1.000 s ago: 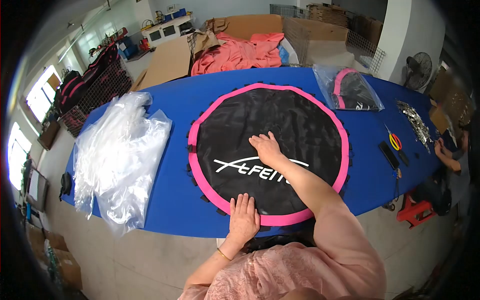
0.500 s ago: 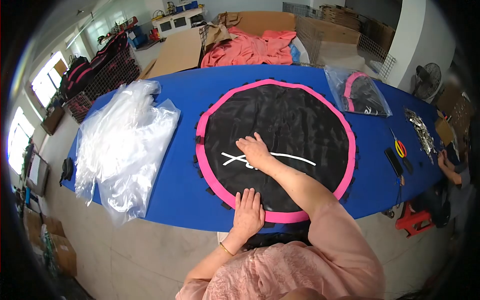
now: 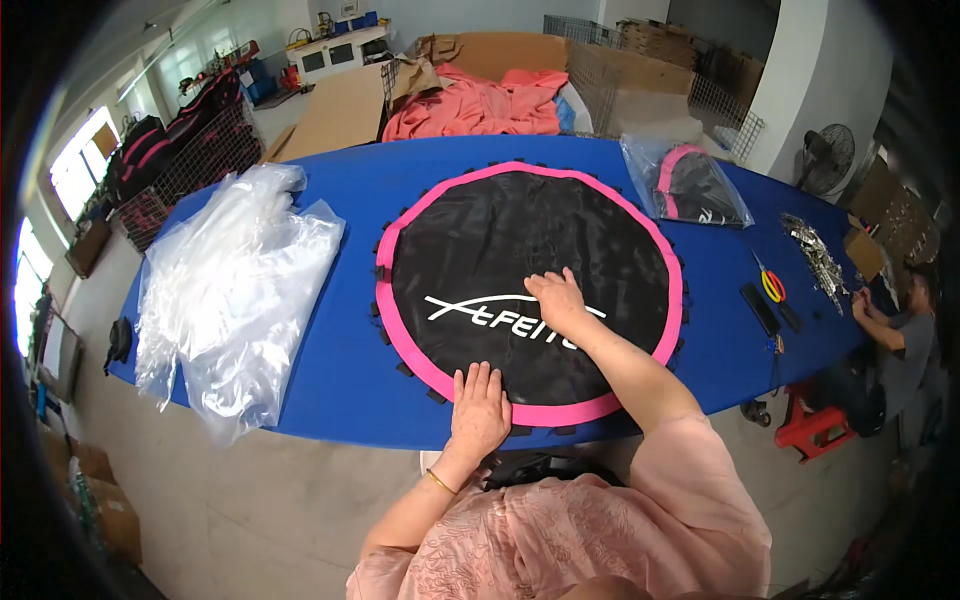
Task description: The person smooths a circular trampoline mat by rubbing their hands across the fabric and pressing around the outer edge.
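A round black trampoline mat (image 3: 470, 240) with a pink border and small black tabs round its edge lies spread on the blue table (image 3: 330, 380). White lettering runs across its near half, partly covered by my right arm. My right hand (image 3: 556, 303) rests on the black fabric just above the lettering, palm down, fingers apart. At the near edge, my left hand (image 3: 481, 408) lies flat across the pink border, with its fingertips on the black part. Neither hand grips anything.
Clear plastic bags (image 3: 235, 290) are heaped on the left. A bagged black and pink mat (image 3: 690, 185) lies at the back right. Scissors (image 3: 771, 283), a black tool (image 3: 760, 309) and a pile of metal pieces (image 3: 815, 255) are farther right. Another person (image 3: 905, 335) sits at the right end.
My right hand has slid to the right across the mat, uncovering more of the lettering. My left hand stays on the near border. The whole view has shifted slightly.
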Available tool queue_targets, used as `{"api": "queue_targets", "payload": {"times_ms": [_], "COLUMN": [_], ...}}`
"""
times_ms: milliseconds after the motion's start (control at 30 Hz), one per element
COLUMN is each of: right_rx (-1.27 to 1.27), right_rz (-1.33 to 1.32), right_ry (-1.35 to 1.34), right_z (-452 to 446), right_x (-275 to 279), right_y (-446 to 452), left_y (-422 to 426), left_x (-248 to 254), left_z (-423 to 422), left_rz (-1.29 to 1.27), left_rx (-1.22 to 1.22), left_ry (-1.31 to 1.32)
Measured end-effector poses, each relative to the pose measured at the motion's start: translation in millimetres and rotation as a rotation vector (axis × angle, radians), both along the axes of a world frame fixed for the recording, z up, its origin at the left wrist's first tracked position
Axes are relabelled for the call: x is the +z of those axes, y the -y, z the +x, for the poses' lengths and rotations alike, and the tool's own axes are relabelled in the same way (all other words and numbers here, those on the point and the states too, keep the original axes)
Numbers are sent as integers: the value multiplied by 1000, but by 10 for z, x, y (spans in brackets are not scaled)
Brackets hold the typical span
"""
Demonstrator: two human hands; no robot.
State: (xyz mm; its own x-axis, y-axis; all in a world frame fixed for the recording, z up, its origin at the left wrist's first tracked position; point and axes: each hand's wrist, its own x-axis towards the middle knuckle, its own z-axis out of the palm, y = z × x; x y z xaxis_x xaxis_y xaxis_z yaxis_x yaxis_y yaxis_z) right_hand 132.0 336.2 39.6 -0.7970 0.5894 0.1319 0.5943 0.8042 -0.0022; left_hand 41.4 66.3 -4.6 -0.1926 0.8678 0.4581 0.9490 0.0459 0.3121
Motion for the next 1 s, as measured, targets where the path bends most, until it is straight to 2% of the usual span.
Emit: {"api": "queue_targets", "payload": {"times_ms": [133,233,333,433,500,533,633,700,733,833,1000], "right_rx": [74,-30,-24,18,18,47,168,193,191,183,208], "right_rz": [14,38,144,104,-50,-40,-43,-75,-123,-158,-101], "right_ry": [34,-22,-168,-134,-1,10,-82,-73,-102,-117,-121], "right_z": [169,240,253,146,4,-69,-270,-386,-425,-391,7], "right_x": [-30,14,-126,-133,82,113,47,48,13,61,-17], "right_y": [126,62,-87,-89,96,180,368,467,502,617,575], "left_y": [-3,5,0,36,57,45,-10,-6,10,53,257], "left_x": [-29,-8,-26,0,169,223,253,166,100,99,427], "left_z": [12,5,-26,-139,-301,-423,-850,-1059,-1108,-1020,-383], "left_rz": [20,17,32,39,80,66,13,-132,-101,-88,-108], "left_rx": [7,-1,0,-32,36,65,202,271,247,217,166], "left_ry": [11,12,20,115,19,22,-108,-34,23,61,43]}}
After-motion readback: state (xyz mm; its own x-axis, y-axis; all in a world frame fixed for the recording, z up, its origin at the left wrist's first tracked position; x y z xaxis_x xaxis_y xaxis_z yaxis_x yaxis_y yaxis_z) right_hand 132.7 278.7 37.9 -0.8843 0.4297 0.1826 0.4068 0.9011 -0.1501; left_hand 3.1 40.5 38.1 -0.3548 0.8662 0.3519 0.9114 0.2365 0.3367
